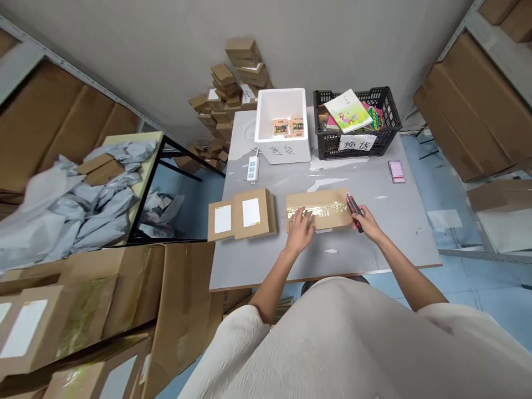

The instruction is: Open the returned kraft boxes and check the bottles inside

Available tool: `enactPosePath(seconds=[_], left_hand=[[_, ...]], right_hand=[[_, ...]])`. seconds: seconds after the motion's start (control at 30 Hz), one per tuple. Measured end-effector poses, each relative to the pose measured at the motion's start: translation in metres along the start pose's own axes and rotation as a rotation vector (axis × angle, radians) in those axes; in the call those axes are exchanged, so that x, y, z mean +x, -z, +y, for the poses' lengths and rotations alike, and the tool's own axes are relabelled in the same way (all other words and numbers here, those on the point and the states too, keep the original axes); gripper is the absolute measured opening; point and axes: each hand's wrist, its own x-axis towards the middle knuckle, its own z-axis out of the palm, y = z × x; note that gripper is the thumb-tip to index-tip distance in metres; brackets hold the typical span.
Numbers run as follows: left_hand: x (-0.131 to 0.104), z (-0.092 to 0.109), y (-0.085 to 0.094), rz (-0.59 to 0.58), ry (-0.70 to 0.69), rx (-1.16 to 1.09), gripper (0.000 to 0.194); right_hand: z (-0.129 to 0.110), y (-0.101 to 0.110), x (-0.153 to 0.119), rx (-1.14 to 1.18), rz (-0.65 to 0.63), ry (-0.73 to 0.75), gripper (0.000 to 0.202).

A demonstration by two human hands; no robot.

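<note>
Forearms stretched over a gray table (249, 266), a person's left hand (301, 230) rests, fingers spread, on a taped cardboard box (322, 200) while the right hand (366, 220) grips a utility knife (354, 213) at its right end, the blade tip indistinct. Two labeled cartons (252, 211) sit left; a foam box (288, 154) and black crate (328, 144) stand behind.

Grey wall (332, 44) stands at 12 o'clock, pale shelving (482, 27) at 10 and 2, cream black-framed side table (144, 178) at 9, grey table (249, 266) centre, blue floor (477, 277) at 4.
</note>
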Motion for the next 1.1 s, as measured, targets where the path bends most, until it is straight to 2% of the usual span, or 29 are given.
enactPosePath(seconds=[0.17, 0.33, 0.47, 0.73, 0.9, 0.97, 1.1], left_hand=[[-0.016, -0.02, 0.012, 0.051, 0.034, -0.023, 0.047], [-0.026, -0.027, 0.021, 0.09, 0.029, -0.058, 0.046], [-0.03, -0.03, 0.021, 0.058, 0.027, -0.062, 0.043], [-0.039, -0.039, 0.014, 0.019, 0.02, 0.01, 0.044], [-0.039, -0.037, 0.016, 0.001, 0.03, 0.052, 0.048], [-0.038, -0.036, 0.016, -0.002, 0.024, 0.051, 0.051], [-0.032, -0.033, 0.01, 0.004, 0.027, 0.042, 0.058]], right_hand=[[-0.01, -0.036, -0.009, 0.044, -0.133, 0.071, 0.054], [-0.018, -0.058, -0.017, -0.017, -0.177, 0.13, 0.063], [-0.017, -0.07, -0.018, -0.033, -0.144, 0.162, 0.063], [-0.015, -0.081, -0.011, -0.109, 0.01, 0.148, 0.068], [-0.03, -0.084, 0.001, -0.367, 0.029, 0.203, 0.065], [-0.044, -0.087, 0.01, -0.551, -0.044, 0.264, 0.062], [-0.076, -0.098, 0.031, -1.031, -0.267, 0.466, 0.045]])
